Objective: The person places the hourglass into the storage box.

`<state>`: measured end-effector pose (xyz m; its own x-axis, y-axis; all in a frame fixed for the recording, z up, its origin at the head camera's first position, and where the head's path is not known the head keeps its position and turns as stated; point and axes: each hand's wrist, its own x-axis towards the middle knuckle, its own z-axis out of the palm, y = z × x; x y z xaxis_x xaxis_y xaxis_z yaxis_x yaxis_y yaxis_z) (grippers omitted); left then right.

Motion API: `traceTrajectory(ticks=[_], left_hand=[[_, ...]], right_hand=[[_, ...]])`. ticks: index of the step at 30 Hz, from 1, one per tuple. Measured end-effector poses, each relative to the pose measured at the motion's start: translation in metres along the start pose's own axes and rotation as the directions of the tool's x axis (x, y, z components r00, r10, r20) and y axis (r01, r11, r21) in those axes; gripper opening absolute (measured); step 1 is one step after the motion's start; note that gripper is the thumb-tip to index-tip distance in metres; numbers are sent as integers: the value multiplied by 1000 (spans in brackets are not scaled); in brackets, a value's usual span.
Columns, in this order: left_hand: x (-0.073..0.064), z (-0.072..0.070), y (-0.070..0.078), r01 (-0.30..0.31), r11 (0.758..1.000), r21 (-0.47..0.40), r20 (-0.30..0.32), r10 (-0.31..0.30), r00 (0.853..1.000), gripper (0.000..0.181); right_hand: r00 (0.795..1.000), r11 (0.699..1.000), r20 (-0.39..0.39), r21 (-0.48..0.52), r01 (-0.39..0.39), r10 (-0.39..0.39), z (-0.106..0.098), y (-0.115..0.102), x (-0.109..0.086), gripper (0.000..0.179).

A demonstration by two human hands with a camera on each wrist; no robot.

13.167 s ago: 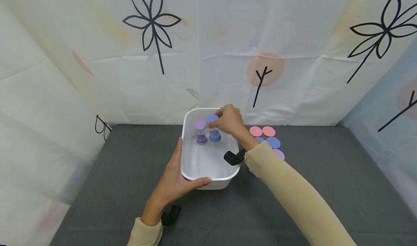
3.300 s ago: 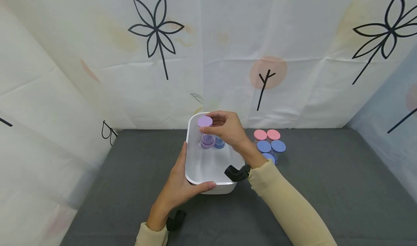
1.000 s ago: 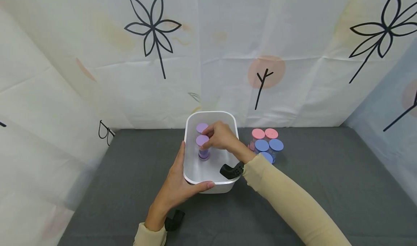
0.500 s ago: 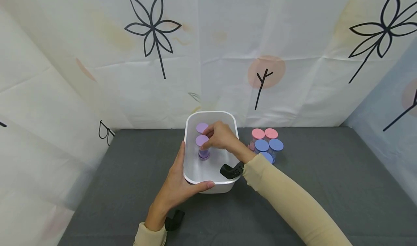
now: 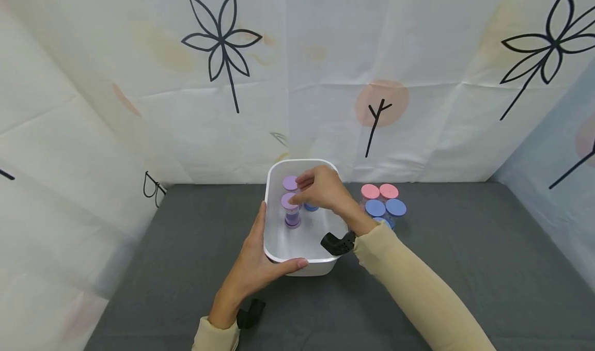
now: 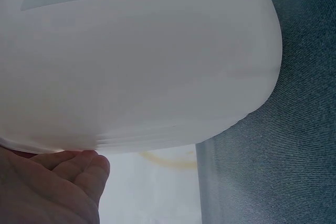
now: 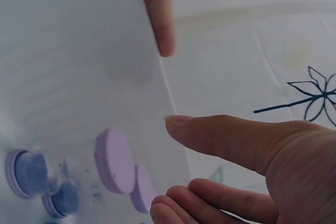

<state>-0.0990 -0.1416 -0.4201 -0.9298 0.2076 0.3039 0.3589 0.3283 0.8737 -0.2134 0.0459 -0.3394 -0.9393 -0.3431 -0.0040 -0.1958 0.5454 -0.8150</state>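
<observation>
In the head view a white plastic tub stands on the dark cloth. My left hand holds its near left corner, thumb over the front rim and fingers along the outer left wall. Inside stand a near purple-capped sand timer, a far purple one, and a blue one mostly hidden behind my right hand. That right hand hovers over the tub beside the near purple timer. In the right wrist view its thumb and fingers are spread apart, holding nothing, with the purple cap next to them.
Right of the tub stand pink-capped timers and blue-capped timers, one blue partly behind the sleeve. The grey cloth spreads around them. A patterned white curtain rises right behind the tub.
My right hand has let go of the near purple timer and lifted slightly back. Over the longer span, a second purple timer came into the tub. My left hand has stayed put.
</observation>
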Motion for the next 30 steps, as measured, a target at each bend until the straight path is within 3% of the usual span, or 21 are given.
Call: traceTrajectory(ticks=[7,14,20,30], left_hand=[[1,0,3,1,1000,-16,-6,-1,1000,134],[0,-3,32,10,1000,-25,-3,-10,1000,131],[0,-5,43,23,1000,3,1,-23,1000,129],[-1,-4,40,29,999,-24,-1,-29,1000,130]], right_hand=[[997,992,-57,107,62,-56,-25,0,-21,51],[992,978,-119,197,60,-37,-51,10,-55,53],[980,984,-197,177,18,18,-68,26,-82,55],[958,994,-276,98,-49,75,-80,57,-122,59]])
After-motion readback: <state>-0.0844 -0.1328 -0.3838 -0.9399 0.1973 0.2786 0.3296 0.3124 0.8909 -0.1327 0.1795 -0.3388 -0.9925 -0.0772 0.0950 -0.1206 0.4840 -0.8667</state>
